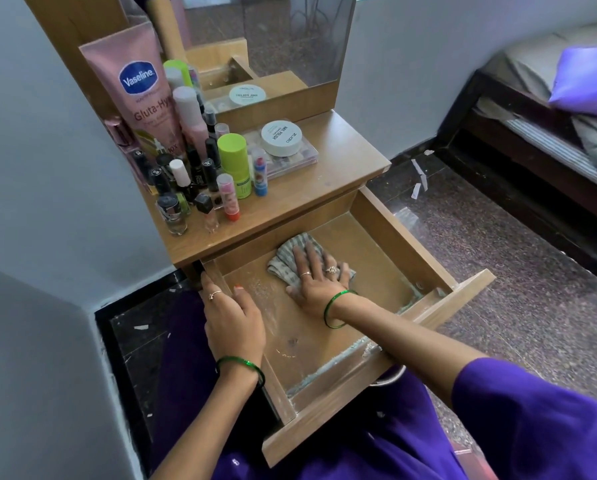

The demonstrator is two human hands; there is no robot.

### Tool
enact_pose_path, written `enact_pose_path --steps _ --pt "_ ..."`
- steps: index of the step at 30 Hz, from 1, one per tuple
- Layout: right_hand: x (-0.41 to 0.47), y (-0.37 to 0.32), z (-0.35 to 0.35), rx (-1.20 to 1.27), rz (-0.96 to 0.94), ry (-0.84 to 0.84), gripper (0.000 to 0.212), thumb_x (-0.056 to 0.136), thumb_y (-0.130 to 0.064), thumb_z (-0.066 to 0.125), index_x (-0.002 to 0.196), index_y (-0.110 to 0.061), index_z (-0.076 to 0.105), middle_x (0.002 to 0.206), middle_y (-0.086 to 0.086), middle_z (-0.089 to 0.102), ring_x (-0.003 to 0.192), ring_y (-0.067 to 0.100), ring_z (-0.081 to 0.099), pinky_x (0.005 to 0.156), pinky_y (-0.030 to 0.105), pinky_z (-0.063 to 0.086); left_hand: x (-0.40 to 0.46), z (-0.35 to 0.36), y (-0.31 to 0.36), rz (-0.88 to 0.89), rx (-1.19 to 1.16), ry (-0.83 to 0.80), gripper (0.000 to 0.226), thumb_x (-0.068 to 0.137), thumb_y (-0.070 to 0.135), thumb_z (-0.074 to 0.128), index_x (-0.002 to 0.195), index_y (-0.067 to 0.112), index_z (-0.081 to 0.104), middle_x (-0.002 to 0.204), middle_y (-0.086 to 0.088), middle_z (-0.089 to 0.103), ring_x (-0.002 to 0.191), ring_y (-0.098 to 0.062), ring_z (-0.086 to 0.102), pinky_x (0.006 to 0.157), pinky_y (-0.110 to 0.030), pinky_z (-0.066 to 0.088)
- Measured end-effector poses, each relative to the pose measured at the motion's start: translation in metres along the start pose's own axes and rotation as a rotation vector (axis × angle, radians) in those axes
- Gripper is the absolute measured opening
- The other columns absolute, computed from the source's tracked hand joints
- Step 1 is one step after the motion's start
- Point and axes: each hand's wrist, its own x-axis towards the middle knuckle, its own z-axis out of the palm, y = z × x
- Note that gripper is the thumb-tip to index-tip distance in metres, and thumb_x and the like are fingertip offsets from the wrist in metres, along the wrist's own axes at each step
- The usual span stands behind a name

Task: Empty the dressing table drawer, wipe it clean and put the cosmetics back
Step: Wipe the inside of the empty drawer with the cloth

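The wooden drawer point(387, 237) is pulled out, with no cosmetics inside and pale dust along its bottom and front corners. My right hand point(316, 278) lies flat with straight fingers on a grey checked cloth point(286, 252) in the middle of the drawer floor. My left hand point(233, 317) grips the drawer's left side wall, fingers curled over its edge. The cosmetics stand on the dressing table top point(342, 157): a pink Vaseline tube point(136, 88), several small nail polish bottles point(182, 188), a green stick point(233, 157), and a white round jar point(281, 137) on a clear palette case.
A mirror point(266, 36) rises behind the table top. Grey walls close in on the left. A speckled floor point(498, 254) with scraps of paper lies to the right, and a bed with a purple pillow point(588, 77) stands at the far right.
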Motion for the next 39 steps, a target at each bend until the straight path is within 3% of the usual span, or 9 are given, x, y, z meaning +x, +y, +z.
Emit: enact_pose_path --steps 10,14,20,28,31,34,36,38,39 --pt "-0.016 -0.044 0.021 -0.060 -0.172 -0.100 0.073 0.095 -0.057 0.026 0.146 -0.031 -0.020 0.152 -0.004 -0.033 0.140 0.027 -0.028 0.109 0.050 -0.021 0.002 0.001 -0.002 0.014 -0.013 0.036 0.051 0.099 0.016 0.036 0.146 0.003 0.024 0.136 -0.018 0.048 0.117 -0.031 0.054 0.085 -0.029 0.042" --pt "-0.020 -0.053 0.022 -0.066 -0.238 -0.142 0.078 0.095 -0.050 0.037 0.147 -0.032 -0.018 0.152 -0.002 -0.033 0.139 0.030 -0.029 0.107 0.052 -0.022 0.002 0.001 -0.003 0.019 -0.011 0.038 0.049 0.099 0.016 0.035 0.145 0.003 0.025 0.133 -0.019 0.050 0.116 -0.031 0.055 0.085 -0.028 0.042" --pt "-0.019 -0.051 0.022 -0.104 -0.326 -0.103 0.073 0.096 -0.044 0.036 0.148 -0.032 -0.014 0.155 -0.003 -0.026 0.142 0.032 -0.021 0.110 0.054 -0.015 0.000 0.000 -0.001 0.001 -0.003 0.046 0.049 0.101 0.020 0.033 0.147 0.006 0.023 0.134 -0.019 0.051 0.114 -0.031 0.057 0.082 -0.032 0.046" --pt "-0.012 -0.037 0.011 -0.365 -0.494 0.046 0.068 0.097 -0.034 0.040 0.150 -0.031 -0.002 0.159 -0.006 -0.005 0.143 0.029 0.007 0.108 0.050 0.016 0.001 0.000 0.000 -0.011 0.004 0.047 0.049 0.101 0.021 0.032 0.146 0.007 0.025 0.135 -0.018 0.051 0.116 -0.030 0.057 0.084 -0.034 0.049" --pt "-0.018 -0.028 0.003 -0.510 -0.571 0.041 0.076 0.092 -0.031 0.051 0.150 -0.031 0.002 0.159 -0.006 0.000 0.140 0.029 0.016 0.105 0.046 0.025 0.000 -0.001 0.001 -0.035 0.008 0.033 0.049 0.101 0.021 0.032 0.147 0.006 0.023 0.134 -0.018 0.052 0.114 -0.029 0.058 0.076 -0.028 0.047" --pt "-0.030 -0.020 -0.011 -0.543 -0.659 -0.007 0.068 0.089 -0.025 0.054 0.148 -0.029 0.019 0.157 -0.007 0.014 0.135 0.025 0.026 0.100 0.041 0.034 -0.001 -0.003 0.003 -0.055 -0.006 0.012 0.050 0.102 0.021 0.032 0.148 0.006 0.021 0.138 -0.018 0.049 0.117 -0.028 0.056 0.077 -0.022 0.040" --pt "-0.038 -0.016 -0.023 -0.515 -0.659 -0.051 0.050 0.088 -0.017 0.050 0.136 -0.026 0.042 0.148 -0.002 0.037 0.127 0.026 0.039 0.094 0.038 0.043 -0.002 -0.004 0.004 -0.057 -0.025 0.004 0.050 0.102 0.022 0.031 0.148 0.006 0.020 0.138 -0.018 0.049 0.119 -0.028 0.055 0.079 -0.022 0.040" --pt "-0.042 -0.014 -0.033 -0.410 -0.602 -0.069 0.027 0.083 -0.010 0.047 0.107 -0.018 0.057 0.118 0.010 0.060 0.106 0.032 0.054 0.081 0.038 0.050 -0.001 -0.004 0.003 -0.054 -0.040 0.002 0.050 0.102 0.023 0.031 0.148 0.006 0.020 0.138 -0.018 0.049 0.119 -0.028 0.055 0.082 -0.024 0.042" --pt "-0.042 -0.013 -0.037 -0.329 -0.558 -0.072 0.015 0.081 -0.009 0.046 0.089 -0.017 0.055 0.101 0.011 0.063 0.095 0.033 0.057 0.076 0.040 0.051 0.000 -0.004 0.002 -0.056 -0.049 0.004 0.050 0.102 0.024 0.030 0.148 0.006 0.021 0.139 -0.018 0.048 0.120 -0.028 0.054 0.084 -0.025 0.043"
